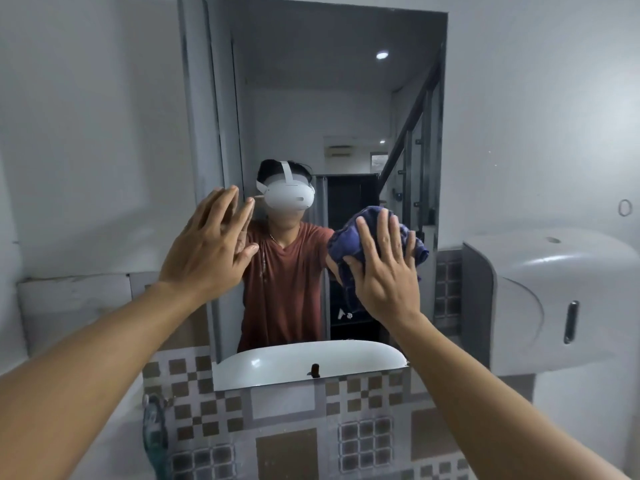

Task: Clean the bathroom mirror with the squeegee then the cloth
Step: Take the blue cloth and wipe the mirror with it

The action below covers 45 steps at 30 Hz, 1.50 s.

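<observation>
Count: 1 mirror [346, 109], 1 cloth [349, 237], 2 hands, 1 white dispenser [554, 292] on the wall to the right, 1 sink rim seen only as a reflection at the mirror's bottom edge. No squeegee in view.

Left hand [211, 244]: grip wide open, fingers [225, 206] spread, palm toward the glass at the mirror's left side. Fingertips meet their reflection, so prob. touching the glass. Holds nothing.

Right hand [384, 268]: grip flat and open, fingers splayed, palm pressing the cloth against the glass, not clenched round it. Thumb lies on the cloth's left edge.

Cloth: dark blue, bunched, lies between right palm and mirror at mid-height, right of centre; sticks out above the fingertips, to the left, and a bit to the right. Well apart from the left hand.

Patterned brown/grey tiles [287, 427] below the mirror.
</observation>
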Each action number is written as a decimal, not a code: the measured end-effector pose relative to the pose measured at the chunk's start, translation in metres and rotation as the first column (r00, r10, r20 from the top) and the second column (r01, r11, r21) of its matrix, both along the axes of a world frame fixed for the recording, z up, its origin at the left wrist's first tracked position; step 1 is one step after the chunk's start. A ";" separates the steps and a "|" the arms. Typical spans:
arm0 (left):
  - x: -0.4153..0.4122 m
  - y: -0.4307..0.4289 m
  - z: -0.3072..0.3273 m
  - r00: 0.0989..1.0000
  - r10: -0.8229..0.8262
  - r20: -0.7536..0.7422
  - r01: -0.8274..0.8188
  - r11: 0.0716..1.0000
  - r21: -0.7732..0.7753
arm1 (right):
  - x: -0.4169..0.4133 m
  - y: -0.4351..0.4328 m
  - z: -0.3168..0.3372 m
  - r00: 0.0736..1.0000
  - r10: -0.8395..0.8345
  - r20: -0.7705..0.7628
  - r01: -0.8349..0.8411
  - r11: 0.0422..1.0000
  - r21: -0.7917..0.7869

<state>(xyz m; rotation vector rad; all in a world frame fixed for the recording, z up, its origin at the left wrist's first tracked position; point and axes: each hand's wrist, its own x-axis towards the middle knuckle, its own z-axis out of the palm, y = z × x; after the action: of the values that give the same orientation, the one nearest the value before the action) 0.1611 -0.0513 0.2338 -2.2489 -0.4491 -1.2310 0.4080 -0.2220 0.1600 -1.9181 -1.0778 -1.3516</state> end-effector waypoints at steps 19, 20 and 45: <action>0.002 0.000 0.001 0.999 -0.008 0.037 0.007 1.000 0.019 | 0.004 -0.015 -0.083 0.954 0.039 -0.296 -0.005 0.994 0.113; 0.002 -0.001 0.002 0.999 -0.010 0.033 0.009 1.000 0.020 | 0.001 -0.012 -0.086 0.960 0.044 -0.278 -0.014 0.994 0.108; -0.005 0.010 0.011 0.996 0.047 -0.071 -0.043 0.997 0.060 | -0.111 0.109 -0.072 0.845 0.345 0.408 -0.160 0.892 -0.423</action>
<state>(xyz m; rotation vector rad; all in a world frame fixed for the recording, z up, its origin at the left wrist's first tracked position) 0.1563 -0.0415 0.2446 -2.2138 -0.4286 -1.1224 0.2968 -0.1131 0.0883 -1.6263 -1.8871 -1.5849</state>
